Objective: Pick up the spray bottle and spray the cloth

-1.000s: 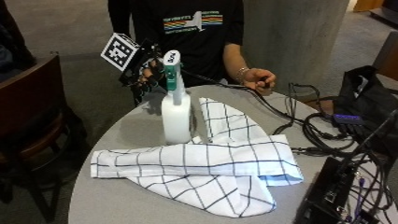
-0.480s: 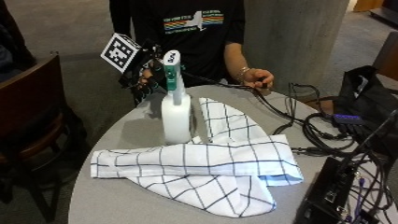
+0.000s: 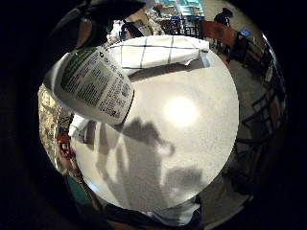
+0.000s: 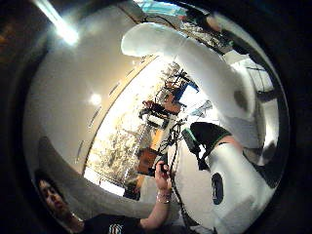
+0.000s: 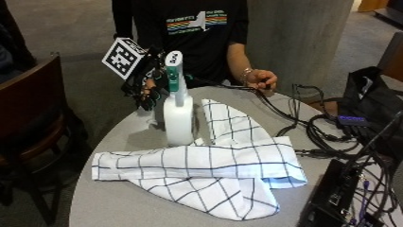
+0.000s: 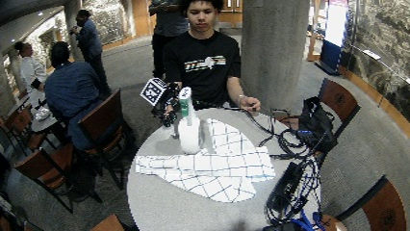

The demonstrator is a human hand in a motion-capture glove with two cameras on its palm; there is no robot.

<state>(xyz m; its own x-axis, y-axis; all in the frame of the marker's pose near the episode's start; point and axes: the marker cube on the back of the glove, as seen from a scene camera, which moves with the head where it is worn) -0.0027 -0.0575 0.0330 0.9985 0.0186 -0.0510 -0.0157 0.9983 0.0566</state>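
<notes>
A round grey desk [image 5: 126,142] in a hall with a concrete pillar [image 5: 296,38]. The white spray bottle [image 5: 178,116] stands upright near its far edge, touching the checked cloth [image 5: 207,175]. The gloved right hand [image 5: 144,87] hovers just beside the bottle's neck, fingers loosely curled, gripping nothing.

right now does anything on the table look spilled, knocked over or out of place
Nothing stands out. The spray bottle stands upright beside the checked cloth, which lies rumpled and folded over itself but dry-looking. The gloved right hand is behind the bottle's head.
</notes>
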